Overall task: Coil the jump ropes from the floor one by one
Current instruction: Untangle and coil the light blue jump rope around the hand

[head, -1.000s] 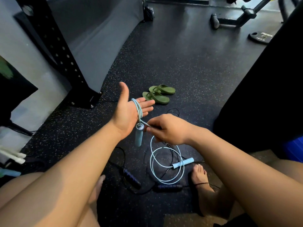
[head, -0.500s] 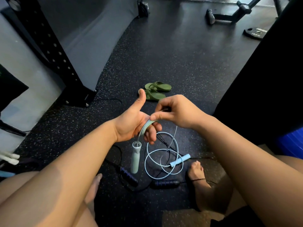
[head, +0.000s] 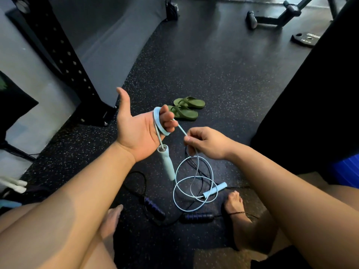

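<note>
Light-blue jump rope [head: 194, 183]: several turns wound round the fingers of the left hand [head: 138, 131], palm spread, one handle [head: 167, 164] dangling; right hand [head: 207, 142] pinches the cord. Remaining loops lie on the floor [head: 213, 65] over a black rope [head: 155, 208].

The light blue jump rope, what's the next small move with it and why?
Probably carry the right hand, pinching the light blue jump rope, around the left hand fingers for another wrap. A few turns already sit there, one handle hangs below, and loose loops still lie on the floor.
</note>
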`<move>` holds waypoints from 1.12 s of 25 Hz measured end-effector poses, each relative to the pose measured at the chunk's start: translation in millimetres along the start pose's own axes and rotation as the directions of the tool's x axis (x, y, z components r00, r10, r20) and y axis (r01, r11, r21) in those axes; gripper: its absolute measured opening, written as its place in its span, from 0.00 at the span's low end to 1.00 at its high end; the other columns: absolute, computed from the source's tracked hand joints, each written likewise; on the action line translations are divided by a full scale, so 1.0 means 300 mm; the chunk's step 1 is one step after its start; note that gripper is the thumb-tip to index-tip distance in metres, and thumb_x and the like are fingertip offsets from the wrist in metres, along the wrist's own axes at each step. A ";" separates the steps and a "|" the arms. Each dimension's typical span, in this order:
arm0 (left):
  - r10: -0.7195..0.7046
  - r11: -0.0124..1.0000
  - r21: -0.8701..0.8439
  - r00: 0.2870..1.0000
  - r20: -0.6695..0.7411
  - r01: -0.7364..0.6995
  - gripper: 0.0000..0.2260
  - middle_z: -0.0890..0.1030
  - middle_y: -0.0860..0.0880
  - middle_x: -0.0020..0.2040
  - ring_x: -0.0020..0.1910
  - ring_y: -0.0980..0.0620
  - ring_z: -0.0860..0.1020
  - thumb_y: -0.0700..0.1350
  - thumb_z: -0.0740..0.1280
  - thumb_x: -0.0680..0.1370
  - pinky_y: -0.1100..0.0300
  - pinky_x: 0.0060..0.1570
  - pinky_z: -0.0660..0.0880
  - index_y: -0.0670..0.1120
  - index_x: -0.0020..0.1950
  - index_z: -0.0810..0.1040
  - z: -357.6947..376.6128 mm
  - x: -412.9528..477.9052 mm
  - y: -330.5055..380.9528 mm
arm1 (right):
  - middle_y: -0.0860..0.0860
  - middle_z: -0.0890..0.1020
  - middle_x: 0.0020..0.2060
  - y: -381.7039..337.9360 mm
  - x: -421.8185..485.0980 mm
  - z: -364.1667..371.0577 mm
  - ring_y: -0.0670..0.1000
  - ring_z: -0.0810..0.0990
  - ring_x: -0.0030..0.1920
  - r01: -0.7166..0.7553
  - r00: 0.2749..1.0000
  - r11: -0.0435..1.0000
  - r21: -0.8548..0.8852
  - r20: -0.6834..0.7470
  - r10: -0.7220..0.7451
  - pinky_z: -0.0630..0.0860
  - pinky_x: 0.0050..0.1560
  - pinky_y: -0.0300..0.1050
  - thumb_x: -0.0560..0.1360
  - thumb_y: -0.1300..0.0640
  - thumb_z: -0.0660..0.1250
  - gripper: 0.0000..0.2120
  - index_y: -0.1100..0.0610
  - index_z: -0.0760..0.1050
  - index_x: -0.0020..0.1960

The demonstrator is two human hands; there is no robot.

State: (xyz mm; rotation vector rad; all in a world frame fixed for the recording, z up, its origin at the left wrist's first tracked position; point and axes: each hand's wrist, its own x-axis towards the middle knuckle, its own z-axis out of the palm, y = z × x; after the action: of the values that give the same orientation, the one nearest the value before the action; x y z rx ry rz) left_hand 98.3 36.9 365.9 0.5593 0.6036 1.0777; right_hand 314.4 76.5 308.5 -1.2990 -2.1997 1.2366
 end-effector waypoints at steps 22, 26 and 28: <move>-0.446 0.572 0.743 0.892 -0.075 0.348 0.59 0.84 0.33 0.52 0.51 0.42 0.82 0.78 0.29 0.69 0.52 0.58 0.75 0.34 0.55 0.81 -0.001 0.033 -0.063 | 0.46 0.84 0.31 -0.163 -0.037 -0.073 0.40 0.77 0.30 0.160 0.986 0.986 -0.048 0.046 -0.158 0.73 0.34 0.36 0.74 0.53 0.76 0.07 0.57 0.84 0.42; -0.542 0.567 0.720 0.840 -0.039 0.400 0.54 0.83 0.38 0.36 0.38 0.41 0.82 0.79 0.32 0.67 0.52 0.48 0.74 0.37 0.47 0.79 0.025 0.022 -0.059 | 0.50 0.85 0.33 -0.131 -0.032 -0.095 0.42 0.77 0.33 0.224 0.974 0.972 0.070 -0.027 -0.223 0.73 0.37 0.38 0.69 0.53 0.80 0.10 0.59 0.84 0.42; -0.516 0.650 0.653 0.856 0.004 0.389 0.50 0.79 0.42 0.29 0.32 0.42 0.80 0.81 0.33 0.65 0.53 0.43 0.74 0.41 0.40 0.77 0.028 0.019 -0.041 | 0.47 0.81 0.31 -0.099 -0.020 -0.088 0.43 0.74 0.32 0.225 0.973 0.966 0.127 -0.083 -0.215 0.71 0.36 0.41 0.71 0.49 0.78 0.13 0.59 0.82 0.41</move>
State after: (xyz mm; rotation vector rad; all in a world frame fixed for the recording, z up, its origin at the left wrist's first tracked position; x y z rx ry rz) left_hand 113.9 36.6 362.5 1.0251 0.8898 0.2971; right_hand 317.3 78.9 348.4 -0.9990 -2.1051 1.2129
